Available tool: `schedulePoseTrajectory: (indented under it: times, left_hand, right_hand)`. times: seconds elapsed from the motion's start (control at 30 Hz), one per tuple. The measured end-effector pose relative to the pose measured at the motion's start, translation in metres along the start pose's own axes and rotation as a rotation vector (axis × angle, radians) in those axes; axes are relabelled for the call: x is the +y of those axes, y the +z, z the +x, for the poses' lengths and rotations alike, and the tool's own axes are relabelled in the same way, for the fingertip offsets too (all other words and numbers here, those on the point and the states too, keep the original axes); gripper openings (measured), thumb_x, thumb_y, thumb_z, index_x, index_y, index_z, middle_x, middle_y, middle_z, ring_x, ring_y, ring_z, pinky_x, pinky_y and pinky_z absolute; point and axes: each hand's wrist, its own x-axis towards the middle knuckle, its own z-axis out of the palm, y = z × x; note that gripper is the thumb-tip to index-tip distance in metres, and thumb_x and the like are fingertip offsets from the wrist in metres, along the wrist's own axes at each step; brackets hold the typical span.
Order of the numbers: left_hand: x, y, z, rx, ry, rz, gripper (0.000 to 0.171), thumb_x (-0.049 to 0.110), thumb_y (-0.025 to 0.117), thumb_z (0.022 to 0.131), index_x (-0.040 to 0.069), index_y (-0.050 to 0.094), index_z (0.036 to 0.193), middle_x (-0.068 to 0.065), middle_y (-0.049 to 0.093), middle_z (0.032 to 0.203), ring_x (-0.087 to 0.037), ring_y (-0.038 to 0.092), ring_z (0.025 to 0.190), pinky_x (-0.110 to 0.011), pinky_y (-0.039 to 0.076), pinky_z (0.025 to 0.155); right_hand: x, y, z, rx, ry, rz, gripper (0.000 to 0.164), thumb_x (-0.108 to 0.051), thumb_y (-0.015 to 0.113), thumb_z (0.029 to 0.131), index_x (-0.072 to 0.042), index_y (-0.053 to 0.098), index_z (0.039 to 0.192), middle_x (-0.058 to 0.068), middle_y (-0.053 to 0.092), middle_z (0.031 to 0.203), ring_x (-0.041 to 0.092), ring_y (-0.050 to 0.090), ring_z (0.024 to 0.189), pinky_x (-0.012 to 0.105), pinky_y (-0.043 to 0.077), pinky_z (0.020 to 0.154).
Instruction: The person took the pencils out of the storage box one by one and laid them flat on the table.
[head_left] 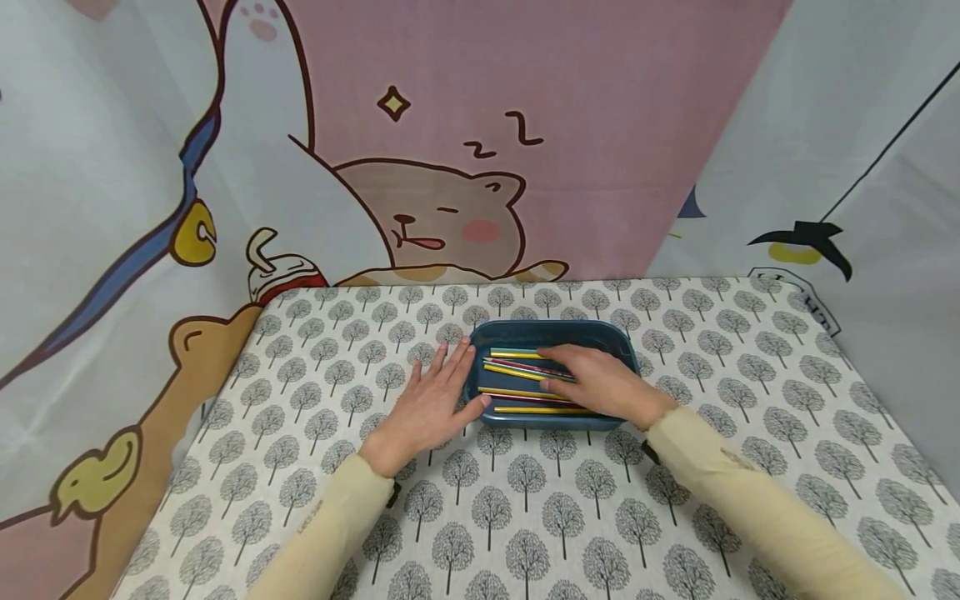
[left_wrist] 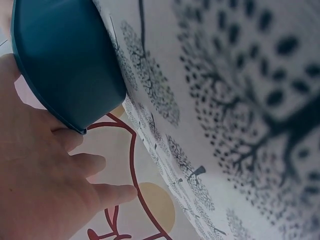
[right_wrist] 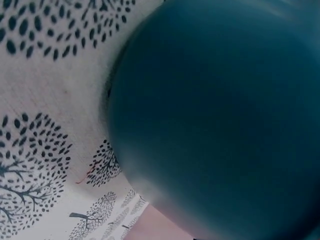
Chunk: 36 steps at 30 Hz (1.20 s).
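Observation:
A dark teal plastic box point(head_left: 555, 422) stands on the table and holds several colored pencils point(head_left: 517, 392), lying lengthwise. My right hand point(head_left: 603, 385) reaches over the box's right side, its thumb and index finger around a bunch of pencils point(head_left: 517, 368) whose right ends it covers. My left hand point(head_left: 431, 406) rests against the box's left end, fingers extended, fingertips and thumb at the rim. The left wrist view shows the left hand point(left_wrist: 50, 170) beside the box wall point(left_wrist: 70, 60). In the right wrist view the box's outer wall point(right_wrist: 210, 120) hides the right hand.
A white cloth with grey tree prints point(head_left: 528, 500) covers the table. Behind it hangs a curtain with cartoon animals point(head_left: 457, 221), and more curtain point(head_left: 885, 250) hangs on the right side.

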Motion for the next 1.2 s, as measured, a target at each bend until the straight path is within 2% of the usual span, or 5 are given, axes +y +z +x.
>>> schedulePoseTrajectory:
  times: [0.13, 0.27, 0.53, 0.93, 1.2]
  left_hand:
    - [0.000, 0.000, 0.000, -0.003, 0.001, 0.004, 0.085, 0.067, 0.031, 0.106, 0.011, 0.012, 0.167, -0.006, 0.010, 0.174, -0.037, 0.012, 0.158, -0.070, 0.019, 0.119]
    - [0.000, 0.000, 0.000, 0.003, -0.001, -0.001, 0.084, 0.063, 0.037, 0.106, 0.011, 0.013, 0.167, -0.006, 0.010, 0.174, -0.037, 0.014, 0.158, -0.070, 0.019, 0.119]
    - [0.001, 0.000, -0.001, 0.004, -0.008, -0.002, 0.085, 0.063, 0.038, 0.106, 0.010, 0.013, 0.167, -0.003, 0.005, 0.174, -0.036, 0.013, 0.158, -0.069, 0.019, 0.120]
    - [0.001, -0.001, 0.001, 0.010, -0.002, -0.013, 0.083, 0.059, 0.041, 0.107, 0.010, 0.015, 0.167, -0.007, 0.012, 0.174, -0.036, 0.016, 0.158, -0.071, 0.022, 0.118]
    - [0.001, 0.000, 0.000, 0.012, 0.005, 0.006, 0.082, 0.058, 0.042, 0.106, 0.008, 0.016, 0.167, -0.008, 0.012, 0.174, -0.037, 0.015, 0.157, -0.070, 0.022, 0.119]
  right_hand:
    - [0.001, 0.002, 0.004, -0.023, -0.010, 0.006, 0.056, -0.034, 0.067, 0.102, -0.006, 0.056, 0.149, 0.014, 0.059, 0.147, 0.034, 0.056, 0.135, 0.054, 0.045, 0.110]
    - [0.002, 0.003, 0.006, -0.032, -0.020, 0.017, 0.052, -0.030, 0.068, 0.102, -0.005, 0.058, 0.147, 0.015, 0.061, 0.144, 0.034, 0.057, 0.132, 0.054, 0.047, 0.109]
    - [0.004, 0.007, 0.012, -0.038, -0.042, 0.008, 0.046, -0.023, 0.071, 0.100, -0.004, 0.063, 0.141, 0.016, 0.065, 0.137, 0.034, 0.062, 0.125, 0.054, 0.049, 0.106]
    - [0.006, 0.011, 0.016, -0.046, -0.037, -0.004, 0.036, -0.011, 0.070, 0.099, -0.002, 0.069, 0.133, 0.013, 0.069, 0.123, 0.028, 0.068, 0.107, 0.049, 0.056, 0.090]
    - [0.006, 0.012, 0.017, -0.061, -0.046, -0.020, 0.031, -0.009, 0.070, 0.098, -0.003, 0.072, 0.128, 0.008, 0.068, 0.112, 0.018, 0.061, 0.088, 0.039, 0.053, 0.076]
